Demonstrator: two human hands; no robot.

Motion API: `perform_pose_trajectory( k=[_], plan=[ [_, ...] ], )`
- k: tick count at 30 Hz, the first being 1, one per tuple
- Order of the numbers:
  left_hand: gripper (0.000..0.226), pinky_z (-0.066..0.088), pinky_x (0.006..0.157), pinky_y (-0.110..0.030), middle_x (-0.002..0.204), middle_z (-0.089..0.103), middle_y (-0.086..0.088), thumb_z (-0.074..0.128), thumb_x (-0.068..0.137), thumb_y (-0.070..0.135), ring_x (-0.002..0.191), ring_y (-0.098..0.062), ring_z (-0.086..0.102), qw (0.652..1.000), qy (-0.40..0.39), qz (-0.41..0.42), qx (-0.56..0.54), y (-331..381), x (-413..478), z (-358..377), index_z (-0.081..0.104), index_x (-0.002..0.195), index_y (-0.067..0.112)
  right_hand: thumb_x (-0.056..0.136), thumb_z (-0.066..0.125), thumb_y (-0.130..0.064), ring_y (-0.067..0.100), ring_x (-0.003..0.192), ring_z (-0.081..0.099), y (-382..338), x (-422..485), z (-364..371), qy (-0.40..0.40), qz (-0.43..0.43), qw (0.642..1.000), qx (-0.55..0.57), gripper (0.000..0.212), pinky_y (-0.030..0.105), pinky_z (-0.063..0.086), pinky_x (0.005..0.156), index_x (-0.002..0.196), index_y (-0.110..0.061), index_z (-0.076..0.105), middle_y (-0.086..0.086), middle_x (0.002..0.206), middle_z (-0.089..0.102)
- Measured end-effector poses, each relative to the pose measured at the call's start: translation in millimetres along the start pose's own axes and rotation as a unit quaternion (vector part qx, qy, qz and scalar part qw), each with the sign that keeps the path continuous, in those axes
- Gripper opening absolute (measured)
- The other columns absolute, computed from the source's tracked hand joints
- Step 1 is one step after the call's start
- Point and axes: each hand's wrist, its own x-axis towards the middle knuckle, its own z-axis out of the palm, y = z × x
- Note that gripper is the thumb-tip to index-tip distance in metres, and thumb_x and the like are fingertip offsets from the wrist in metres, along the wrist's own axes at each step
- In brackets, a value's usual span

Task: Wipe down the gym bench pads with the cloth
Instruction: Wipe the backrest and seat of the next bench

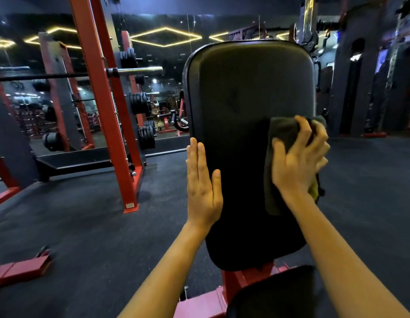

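The black back pad (240, 92) of the gym bench stands tilted upright in front of me. A dark olive cloth (281, 131) lies against its right side. My right hand (298, 157) presses on the cloth, with its fingers curled into the folds. My left hand (203, 182) rests flat with straight fingers on the pad's left edge. The black seat pad (275, 294) shows at the bottom right, partly hidden by my right forearm.
The bench's red frame (236, 281) sits under the pads. A red power rack (107, 106) with a barbell (135, 71) and weight plates (139, 103) stands to the left before a mirror wall. Dark rubber floor (84, 226) surrounds the bench. Dark machines (369, 76) stand at the right.
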Motion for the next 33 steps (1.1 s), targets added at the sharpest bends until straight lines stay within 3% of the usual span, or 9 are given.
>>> perform_pose_trajectory(
  k=[2,6,8,10,13,16,22,27,33],
  plan=[
    [0.057,0.008,0.12,-0.04,0.156,0.001,0.011,0.033,0.098,0.019,0.147,-0.016,0.003,1.0,-0.002,-0.001,0.002,0,0,0,0.007,0.148,0.014,0.085,0.038,-0.047,0.04,0.125,0.034,-23,0,5,0.011,-0.02,0.999,-0.039,0.062,0.057,0.031,0.096,0.141,-0.022,0.033,0.016,0.146,0.031],
    [0.056,0.009,0.119,-0.041,0.157,0.005,0.001,0.035,0.098,0.017,0.147,-0.019,0.005,1.0,-0.004,0.008,0.005,-2,1,-1,0.009,0.148,0.011,0.088,0.054,-0.043,0.044,0.128,0.04,0,-36,6,-0.037,-0.306,0.951,-0.008,0.059,0.055,0.033,0.1,0.137,-0.021,0.03,0.013,0.147,0.029],
    [0.056,0.009,0.119,-0.042,0.157,0.005,-0.001,0.035,0.098,0.017,0.147,-0.019,0.004,1.0,-0.004,0.009,0.007,-3,0,-1,0.01,0.148,0.009,0.088,0.061,-0.041,0.043,0.13,0.041,32,-53,1,-0.049,-0.387,0.921,0.01,0.056,0.057,0.04,0.099,0.133,-0.018,0.037,0.015,0.146,0.032],
    [0.057,0.009,0.119,-0.042,0.157,0.003,0.003,0.035,0.098,0.016,0.147,-0.018,0.004,1.0,0.0,0.008,0.009,-2,-1,0,0.009,0.148,0.01,0.09,0.061,-0.04,0.04,0.129,0.044,49,-56,-3,-0.023,-0.354,0.935,0.015,0.05,0.056,0.045,0.097,0.13,-0.015,0.044,0.017,0.143,0.035],
    [0.057,0.009,0.119,-0.042,0.156,0.002,0.007,0.034,0.098,0.016,0.147,-0.016,0.003,1.0,0.006,0.01,0.01,-1,-1,1,0.008,0.148,0.012,0.093,0.06,-0.035,0.035,0.127,0.045,30,-34,1,0.046,-0.192,0.979,0.059,0.046,0.052,0.048,0.097,0.128,-0.007,0.053,0.023,0.139,0.042],
    [0.056,0.009,0.119,-0.041,0.156,0.002,0.009,0.033,0.098,0.018,0.147,-0.014,0.003,1.0,0.011,0.004,0.013,1,0,1,0.007,0.148,0.012,0.091,0.06,-0.037,0.034,0.124,0.045,-19,-2,6,0.068,-0.047,0.99,0.111,0.047,0.055,0.047,0.096,0.127,-0.006,0.056,0.025,0.135,0.043],
    [0.055,0.01,0.119,-0.038,0.156,0.003,0.011,0.033,0.098,0.019,0.147,-0.014,0.004,1.0,0.004,0.002,-0.005,1,0,-4,0.009,0.148,0.015,0.094,0.049,-0.049,0.04,0.137,0.034,-8,-30,2,-0.022,-0.261,0.965,0.011,0.06,0.056,0.031,0.109,0.145,-0.017,0.042,0.018,0.148,0.038],
    [0.054,0.013,0.117,-0.023,0.155,0.011,-0.007,0.035,0.097,0.013,0.146,-0.012,0.008,0.998,0.037,-0.026,-0.039,3,-3,-3,0.015,0.146,0.004,0.096,0.034,-0.055,0.041,0.138,0.029,-7,-37,3,-0.041,-0.16,0.986,-0.038,0.061,0.064,0.034,0.102,0.149,-0.028,0.021,0.014,0.156,0.025],
    [0.052,0.017,0.118,-0.035,0.155,0.014,-0.007,0.035,0.098,0.012,0.146,-0.015,0.013,0.996,0.029,-0.036,-0.071,-1,-14,-6,0.015,0.146,0.004,0.097,0.027,-0.058,0.045,0.133,0.033,-71,-11,15,-0.031,-0.17,0.984,-0.046,0.061,0.06,0.033,0.101,0.15,-0.028,0.025,0.015,0.156,0.027]
  ],
)
